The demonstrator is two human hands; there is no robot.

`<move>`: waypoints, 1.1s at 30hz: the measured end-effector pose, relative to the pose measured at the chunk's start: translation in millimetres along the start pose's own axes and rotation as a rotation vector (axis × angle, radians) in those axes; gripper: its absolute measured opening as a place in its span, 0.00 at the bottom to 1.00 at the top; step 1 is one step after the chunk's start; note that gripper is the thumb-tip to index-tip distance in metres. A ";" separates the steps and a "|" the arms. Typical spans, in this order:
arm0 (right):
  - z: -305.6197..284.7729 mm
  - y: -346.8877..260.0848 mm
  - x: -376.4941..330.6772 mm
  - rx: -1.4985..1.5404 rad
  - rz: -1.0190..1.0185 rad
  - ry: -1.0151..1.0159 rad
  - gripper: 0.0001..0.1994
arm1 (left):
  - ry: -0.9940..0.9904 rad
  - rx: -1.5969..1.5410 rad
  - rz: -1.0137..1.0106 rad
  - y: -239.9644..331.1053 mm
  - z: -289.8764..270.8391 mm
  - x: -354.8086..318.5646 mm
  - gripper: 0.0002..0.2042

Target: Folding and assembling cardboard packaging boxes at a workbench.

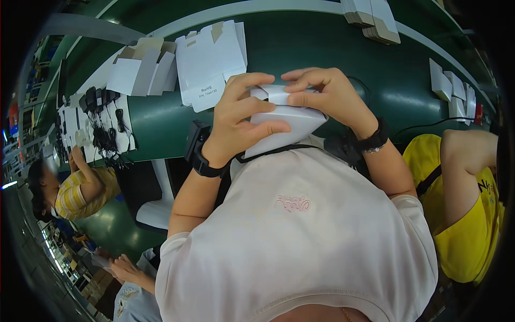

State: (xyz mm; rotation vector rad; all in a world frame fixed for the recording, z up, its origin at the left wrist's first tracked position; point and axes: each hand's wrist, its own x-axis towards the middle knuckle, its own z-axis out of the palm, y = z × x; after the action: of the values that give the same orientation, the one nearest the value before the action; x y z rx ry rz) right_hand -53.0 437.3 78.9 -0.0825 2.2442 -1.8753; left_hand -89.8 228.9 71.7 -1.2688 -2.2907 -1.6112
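1. Left hand (236, 121) grips the small white carton (281, 121) from its left side: thumb across the front face, fingers curled over the top edge, pressed onto the cardboard
2. Right hand (327, 94) is on the carton's top right: fingertips bunched together, pinching a white flap at the top of the box
3. Carton sits between both hands, held up off the table, close to the chest, above the pale pink shirt (300, 236); it's tilted, lower right corner pointing down toward the shirt
4. Both wrists wear black bands: left wrist band (206, 166), right wrist band (373, 140)
5. Green table (300, 48) runs across behind the hands
6. Flat white carton blanks (212, 61) lie on the table up and left of the left hand, near it but not touching
7. Open folded white boxes (140, 67) just left of those blanks
8. Stack of flat cardboard (373, 19) at the far table edge, upper right, well apart from the hands
9. More white blanks (453, 88) on the table's right end
10. Black chargers with cables (104, 121) on white sheets at the table's left end
11. Person in a striped yellow top (86, 190) at the left, one in a plain yellow shirt (472, 220) at the right, just beside the right arm
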 end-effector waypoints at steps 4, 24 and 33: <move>2.0 1.7 -2.9 0.092 0.063 0.032 0.06 | 0.048 -0.079 -0.003 0.4 6.5 -3.9 0.18; 1.0 -1.5 -6.8 0.007 -0.041 -0.101 0.09 | 0.188 0.018 0.068 1.0 7.3 -10.5 0.17; -5.9 6.8 -21.4 -0.162 -0.264 -0.204 0.15 | 0.112 0.046 0.070 1.7 4.4 -6.3 0.17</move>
State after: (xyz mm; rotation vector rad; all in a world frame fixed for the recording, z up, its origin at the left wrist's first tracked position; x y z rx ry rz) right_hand -32.7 448.2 76.0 -0.5947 2.3280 -1.7065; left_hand -82.9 229.0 68.1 -1.2023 -2.1792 -1.5559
